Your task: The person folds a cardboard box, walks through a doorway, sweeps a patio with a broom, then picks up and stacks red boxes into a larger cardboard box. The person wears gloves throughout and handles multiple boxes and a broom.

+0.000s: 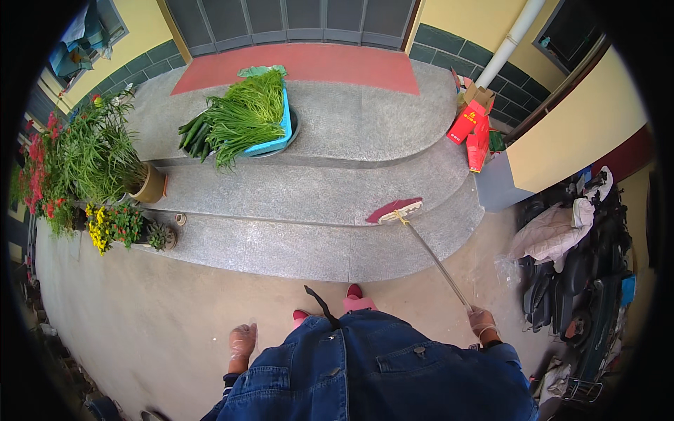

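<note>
**Long-handled mop (430, 255) with maroon fabric head (383, 212) meets speckled grey stone steps (281, 244)**

The mop's head lies near the middle step's front edge, its slim metal pole (442, 271) slanting back to the person's right hand (482, 323), gloved in clear film and wrapped around the upper end. The left hand (243, 341), likewise gloved, hangs well apart, nothing visible in it; how far its fingers curl cannot be told. The mop looks light, its pole stiff and perhaps slippery against thin film, its head soft; the bare shaft appears the surest hold. The head's underside is hidden, the right hand covers the pole's tip, and the dark, partly covered vehicles (579, 277) at right are hard to make out.
</note>
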Available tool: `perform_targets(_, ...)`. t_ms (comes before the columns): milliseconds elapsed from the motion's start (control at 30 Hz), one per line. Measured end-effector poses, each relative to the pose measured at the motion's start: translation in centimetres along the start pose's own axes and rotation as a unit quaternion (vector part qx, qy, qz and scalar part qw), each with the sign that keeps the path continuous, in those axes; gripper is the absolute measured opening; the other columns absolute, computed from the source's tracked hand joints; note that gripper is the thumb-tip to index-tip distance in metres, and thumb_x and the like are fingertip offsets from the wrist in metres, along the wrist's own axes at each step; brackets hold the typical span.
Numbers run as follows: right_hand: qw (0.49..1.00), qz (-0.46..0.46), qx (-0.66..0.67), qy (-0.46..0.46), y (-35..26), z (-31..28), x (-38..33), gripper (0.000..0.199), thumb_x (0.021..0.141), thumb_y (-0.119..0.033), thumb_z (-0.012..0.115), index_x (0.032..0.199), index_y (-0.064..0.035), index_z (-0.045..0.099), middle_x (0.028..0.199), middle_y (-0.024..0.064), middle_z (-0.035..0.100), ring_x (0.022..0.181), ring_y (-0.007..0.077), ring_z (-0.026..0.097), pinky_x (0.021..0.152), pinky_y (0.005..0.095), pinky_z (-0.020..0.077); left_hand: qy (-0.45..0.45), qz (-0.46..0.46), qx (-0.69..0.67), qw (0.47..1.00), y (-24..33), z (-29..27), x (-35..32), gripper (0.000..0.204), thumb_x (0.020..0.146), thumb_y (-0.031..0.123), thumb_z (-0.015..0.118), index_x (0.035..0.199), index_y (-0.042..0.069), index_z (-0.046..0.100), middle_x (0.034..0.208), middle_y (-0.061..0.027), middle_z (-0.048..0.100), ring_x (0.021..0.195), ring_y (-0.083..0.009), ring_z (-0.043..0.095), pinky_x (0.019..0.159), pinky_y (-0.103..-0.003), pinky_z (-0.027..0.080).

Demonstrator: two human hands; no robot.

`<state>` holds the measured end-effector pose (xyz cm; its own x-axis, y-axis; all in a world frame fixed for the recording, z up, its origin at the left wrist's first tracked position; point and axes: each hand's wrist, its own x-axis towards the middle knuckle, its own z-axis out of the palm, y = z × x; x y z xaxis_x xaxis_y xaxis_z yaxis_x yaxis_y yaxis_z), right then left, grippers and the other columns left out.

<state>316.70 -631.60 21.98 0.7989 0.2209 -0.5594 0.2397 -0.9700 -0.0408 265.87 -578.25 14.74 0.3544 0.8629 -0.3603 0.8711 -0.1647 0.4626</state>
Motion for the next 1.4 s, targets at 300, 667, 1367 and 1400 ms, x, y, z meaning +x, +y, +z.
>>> perform_targets(300,0.931,-0.049,0.350,0.088,1.1,-1.2,5.4,0.041,0.102,-0.022,0.055,0.134,0.0033,0.060,0.124,0.0216,0.069,0.119,0.0263,0.065,0.101,0.0332,0.0478,-0.089,0.026,0.031,0.995,13.5,3.5,2.2,0.046,0.093,0.039,0.063,0.070,-0.001,0.065,0.079,-0.0247,0.065,0.078,-0.0436,0.064,0.070,-0.051,0.050)
perform_targets(667,0.974,-0.162,0.138,0.070,-30.0,-17.2,35.0,0.046,0.099,-0.039,0.053,0.136,-0.0118,0.062,0.126,0.0246,0.065,0.119,0.0408,0.061,0.099,0.0431,0.0487,-0.038,0.061,0.097,0.993,16.9,2.1,9.2,0.043,0.092,0.037,0.064,0.069,0.001,0.066,0.076,-0.0248,0.066,0.074,-0.0443,0.064,0.069,-0.052,0.051)
perform_targets(1367,0.993,0.048,0.109,0.002,-10.6,-22.0,20.2,0.042,0.101,-0.035,0.052,0.135,-0.0129,0.062,0.114,0.0234,0.070,0.108,0.0397,0.066,0.093,0.0457,0.0516,-0.152,0.148,0.053,0.976,39.1,-5.3,28.2,0.045,0.094,0.037,0.063,0.073,-0.002,0.065,0.077,-0.0275,0.065,0.076,-0.0456,0.064,0.068,-0.051,0.050)
perform_targets(1400,0.992,0.050,0.117,0.011,-10.0,-22.4,19.1,0.042,0.101,-0.035,0.052,0.135,-0.0129,0.063,0.113,0.0235,0.070,0.107,0.0395,0.067,0.093,0.0456,0.0517,-0.161,0.158,0.054,0.973,40.7,-4.9,29.0,0.046,0.095,0.038,0.063,0.073,-0.002,0.065,0.078,-0.0273,0.065,0.077,-0.0455,0.065,0.069,-0.051,0.050)
